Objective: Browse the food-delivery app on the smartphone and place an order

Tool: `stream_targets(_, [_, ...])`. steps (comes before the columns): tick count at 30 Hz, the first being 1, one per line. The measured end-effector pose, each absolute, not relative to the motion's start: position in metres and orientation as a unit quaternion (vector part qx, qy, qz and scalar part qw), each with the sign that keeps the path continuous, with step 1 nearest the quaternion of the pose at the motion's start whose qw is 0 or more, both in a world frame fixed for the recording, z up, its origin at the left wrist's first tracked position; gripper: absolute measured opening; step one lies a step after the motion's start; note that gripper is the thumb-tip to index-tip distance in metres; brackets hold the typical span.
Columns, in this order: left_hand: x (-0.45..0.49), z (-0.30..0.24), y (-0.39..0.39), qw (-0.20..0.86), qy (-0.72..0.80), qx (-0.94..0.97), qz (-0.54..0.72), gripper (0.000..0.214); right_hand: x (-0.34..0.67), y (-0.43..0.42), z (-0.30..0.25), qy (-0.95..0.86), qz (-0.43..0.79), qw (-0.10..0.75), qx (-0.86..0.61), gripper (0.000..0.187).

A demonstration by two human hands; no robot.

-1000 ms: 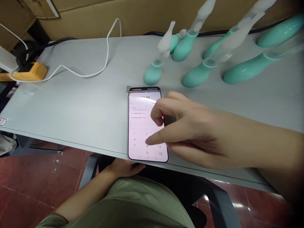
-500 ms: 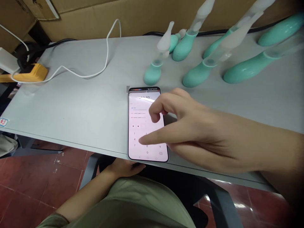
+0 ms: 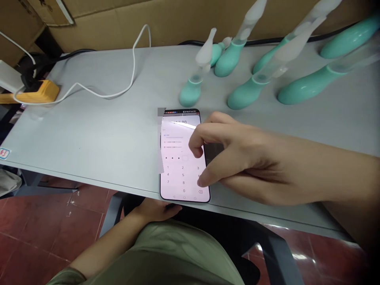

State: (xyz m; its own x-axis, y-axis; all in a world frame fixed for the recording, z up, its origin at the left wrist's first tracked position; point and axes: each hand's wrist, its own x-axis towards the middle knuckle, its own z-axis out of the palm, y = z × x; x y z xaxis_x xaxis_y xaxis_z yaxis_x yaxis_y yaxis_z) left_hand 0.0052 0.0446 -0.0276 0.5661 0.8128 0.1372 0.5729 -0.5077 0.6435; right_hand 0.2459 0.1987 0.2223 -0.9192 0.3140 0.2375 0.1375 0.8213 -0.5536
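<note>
A phone lies flat at the front edge of the grey table, its lit screen showing a number keypad and three entered dots. My right hand hovers over the phone's right side, thumb tip pressed on the keypad near the 9 key, index finger curled above the screen, holding nothing. My left hand rests below the table edge on my lap, fingers lying flat and partly hidden under the tabletop.
Several teal bulb-shaped items with translucent white tips stand and lie across the back right of the table. A white cable runs to a yellow power strip at the left. Cardboard boxes line the back.
My right thumb moved from the left-middle keys across to the right column of the keypad. The entered dots on the screen went from none to two to three.
</note>
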Motion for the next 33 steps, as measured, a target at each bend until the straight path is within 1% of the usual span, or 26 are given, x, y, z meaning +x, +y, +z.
stream_targets(3, [0.005, -0.028, 0.045, 0.288, 0.413, 0.836, 0.219, 0.043, 0.248, 0.202, 0.220, -0.938, 0.253, 0.187, -0.142, 0.043])
stream_targets(5, [0.005, -0.027, 0.045, 0.294, 0.413, 0.834, 0.218, 0.043, 0.250, 0.205, 0.217, -0.937, 0.234, 0.210, -0.152, 0.042])
stream_targets(11, [0.005, -0.026, 0.045, 0.302, 0.411, 0.832, 0.217, 0.044, 0.247, 0.202, 0.211, -0.936, 0.234, 0.217, -0.150, 0.039])
stream_targets(13, [0.006, -0.025, 0.046, 0.302, 0.410, 0.834, 0.214, 0.047, 0.243, 0.196, 0.212, -0.938, 0.233, 0.206, -0.154, 0.040])
stream_targets(16, [0.007, -0.024, 0.047, 0.296, 0.411, 0.835, 0.214, 0.050, 0.237, 0.188, 0.212, -0.945, 0.236, 0.167, -0.153, 0.046])
stream_targets(19, [0.007, -0.023, 0.049, 0.295, 0.415, 0.834, 0.211, 0.048, 0.236, 0.185, 0.212, -0.952, 0.226, 0.140, -0.154, 0.045])
stream_targets(21, [0.007, -0.023, 0.049, 0.299, 0.415, 0.834, 0.206, 0.044, 0.238, 0.186, 0.212, -0.951, 0.223, 0.143, -0.157, 0.047])
stream_targets(24, [0.006, -0.025, 0.047, 0.305, 0.417, 0.831, 0.205, 0.037, 0.242, 0.192, 0.212, -0.941, 0.221, 0.191, -0.171, 0.048])
stream_targets(28, [0.003, -0.030, 0.043, 0.298, 0.422, 0.830, 0.211, 0.035, 0.243, 0.198, 0.213, -0.912, 0.171, 0.258, -0.270, 0.033])
stream_targets(30, [0.003, -0.032, 0.043, 0.295, 0.417, 0.833, 0.213, 0.032, 0.243, 0.200, 0.213, -0.891, 0.168, 0.273, -0.322, 0.028])
stream_targets(33, [0.002, -0.033, 0.043, 0.281, 0.414, 0.838, 0.216, 0.030, 0.242, 0.201, 0.211, -0.877, 0.180, 0.282, -0.344, 0.025])
